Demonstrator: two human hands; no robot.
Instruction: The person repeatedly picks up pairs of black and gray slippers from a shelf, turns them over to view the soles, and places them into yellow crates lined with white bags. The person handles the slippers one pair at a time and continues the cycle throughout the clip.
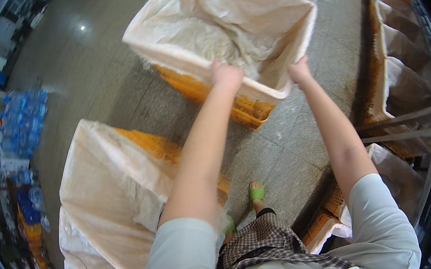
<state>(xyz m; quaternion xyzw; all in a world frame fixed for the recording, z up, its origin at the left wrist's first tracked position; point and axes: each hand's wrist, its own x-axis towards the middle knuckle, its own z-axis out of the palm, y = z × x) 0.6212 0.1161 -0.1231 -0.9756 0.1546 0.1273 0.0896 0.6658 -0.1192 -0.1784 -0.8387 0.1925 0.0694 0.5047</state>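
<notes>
Both my arms reach forward to a large orange plastic crate [186,87] lined with whitish cloth [258,8]. My left hand [227,77] is closed over the near rim, where the cloth folds over the edge. At the near right corner my right hand [299,70] grips the same lined rim, its thumb toward the inside. Wrinkled cloth covers the crate's inside, and no other contents can be made out. The fingers under the rim are hidden on both hands.
To my left stands another cloth-lined orange crate [144,145]. More lined crates [397,65] run in a row along the right, beside metal bars [402,119]. Blue water bottles [24,121] are piled at far left. Grey stone floor [88,64] lies between.
</notes>
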